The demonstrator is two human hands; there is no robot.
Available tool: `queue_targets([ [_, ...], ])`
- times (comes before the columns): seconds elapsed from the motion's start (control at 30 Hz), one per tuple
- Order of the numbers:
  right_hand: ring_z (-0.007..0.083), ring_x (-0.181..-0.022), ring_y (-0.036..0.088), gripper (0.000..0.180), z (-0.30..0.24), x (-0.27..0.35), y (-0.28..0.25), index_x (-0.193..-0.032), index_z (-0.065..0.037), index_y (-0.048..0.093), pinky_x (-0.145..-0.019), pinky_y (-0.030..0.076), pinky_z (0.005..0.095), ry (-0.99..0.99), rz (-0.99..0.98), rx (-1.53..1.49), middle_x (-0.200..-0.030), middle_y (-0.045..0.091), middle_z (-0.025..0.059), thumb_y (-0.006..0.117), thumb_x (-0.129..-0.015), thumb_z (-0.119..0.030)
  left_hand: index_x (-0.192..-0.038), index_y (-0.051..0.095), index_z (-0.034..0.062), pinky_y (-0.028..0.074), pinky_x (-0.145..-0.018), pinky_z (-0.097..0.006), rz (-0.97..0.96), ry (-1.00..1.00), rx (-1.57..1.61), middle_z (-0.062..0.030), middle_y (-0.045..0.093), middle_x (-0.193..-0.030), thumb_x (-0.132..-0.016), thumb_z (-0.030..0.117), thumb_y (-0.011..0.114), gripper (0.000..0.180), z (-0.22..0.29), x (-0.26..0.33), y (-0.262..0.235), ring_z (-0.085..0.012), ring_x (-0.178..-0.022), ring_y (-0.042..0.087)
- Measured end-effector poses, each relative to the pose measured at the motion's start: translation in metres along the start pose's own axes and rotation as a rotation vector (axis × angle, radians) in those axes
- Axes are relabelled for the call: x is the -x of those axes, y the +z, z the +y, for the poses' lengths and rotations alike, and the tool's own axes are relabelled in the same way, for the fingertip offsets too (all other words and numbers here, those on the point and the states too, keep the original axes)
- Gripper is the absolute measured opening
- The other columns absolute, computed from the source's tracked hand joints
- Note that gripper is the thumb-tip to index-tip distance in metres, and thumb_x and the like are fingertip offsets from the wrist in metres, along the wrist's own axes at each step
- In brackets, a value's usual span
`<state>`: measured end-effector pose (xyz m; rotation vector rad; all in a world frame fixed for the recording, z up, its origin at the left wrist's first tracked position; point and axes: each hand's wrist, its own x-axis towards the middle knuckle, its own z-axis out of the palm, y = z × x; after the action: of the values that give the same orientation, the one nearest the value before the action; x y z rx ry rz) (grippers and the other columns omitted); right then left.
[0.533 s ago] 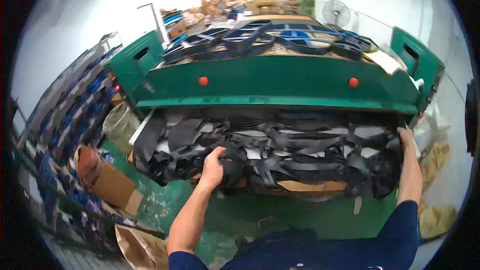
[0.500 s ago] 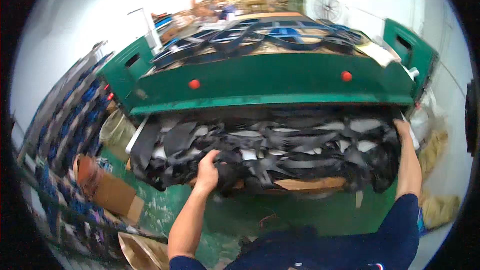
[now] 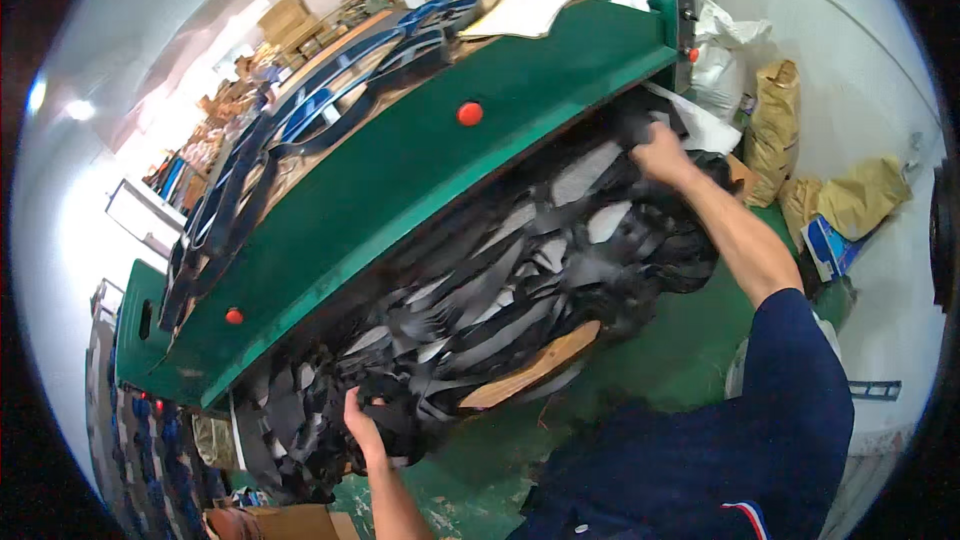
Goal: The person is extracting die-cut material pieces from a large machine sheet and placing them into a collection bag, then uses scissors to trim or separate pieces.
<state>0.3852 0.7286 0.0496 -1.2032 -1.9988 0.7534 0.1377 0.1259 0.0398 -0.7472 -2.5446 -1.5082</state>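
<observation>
A tangled mass of black scrap sheet (image 3: 500, 310), full of cut-out holes and strips, spreads over a pale board (image 3: 697, 118) under the green press machine (image 3: 400, 210). My left hand (image 3: 365, 430) is closed on the scrap at its near left edge, thumb up, with the other fingers mostly hidden in the black material. At the far right end my right hand (image 3: 662, 155) is closed on a black piece beside the board's corner; its fingertips are partly hidden. A bare wooden edge (image 3: 535, 365) shows under the scrap's front.
Two red buttons (image 3: 470, 114) sit on the machine's front. Dark blue band-like strips (image 3: 330, 100) and a white sheet (image 3: 520, 15) lie on top. Yellowish sacks (image 3: 775, 130) stand against the right wall. A cardboard box (image 3: 280, 522) is low on the left, on the green floor.
My view has tilted and turned to the right. My right hand has moved from the board's right edge onto the black scrap; my left hand stays at the near edge of the scrap.
</observation>
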Motion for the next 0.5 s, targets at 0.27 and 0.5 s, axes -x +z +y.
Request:
queue_targets([
  [0.27,0.046,-0.099,0.06,0.035,-0.042,0.047,0.008,-0.102,0.003,0.053,-0.086,0.047,0.0492,-0.115,-0.274,0.014,-0.097,0.063,0.0293,0.061,-0.073,-0.015,-0.108,0.059,0.0031,0.049,-0.076,-0.037,0.128,0.11,-0.441,-0.015,0.067,-0.091,-0.077,0.005,0.067,0.032,-0.023,-0.002,0.015,-0.0289,-0.081,0.062],
  [0.5,0.0448,-0.102,0.059,0.037,-0.043,0.046,0.005,-0.104,0.003,0.054,-0.088,0.047,0.0481,-0.054,-0.302,0.031,-0.102,0.063,0.0294,0.062,-0.074,-0.017,-0.105,0.059,0.0022,0.048,-0.076,-0.039,0.084,0.031,-0.444,-0.0154,0.068,-0.09,-0.08,0.007,0.065,0.027,-0.017,-0.002,0.015,-0.0318,-0.082,0.063],
])
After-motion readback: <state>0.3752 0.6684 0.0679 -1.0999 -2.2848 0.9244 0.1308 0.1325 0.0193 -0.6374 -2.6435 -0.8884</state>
